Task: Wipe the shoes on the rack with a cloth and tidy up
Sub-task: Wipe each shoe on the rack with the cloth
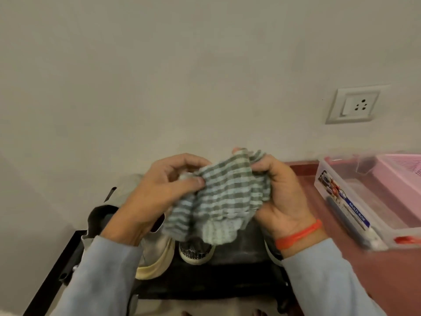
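- Plain wall with a socket (357,105); red floor (355,277) on the right.
- A clear box (366,201) there reads "MULTI-BOX".
- Left hand (157,197) and right hand (282,197) both grip the cloth (223,197) above shoes (157,258) on the rack (239,281).

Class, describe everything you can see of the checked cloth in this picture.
The cloth is a soft, woven-looking fabric checked in grey-green and pale stripes, crumpled and bunched rather than spread flat. It is held in the air above the shoe rack; the left hand pinches its left edge, and the right hand grips its right side. Its lower hem hangs loose.
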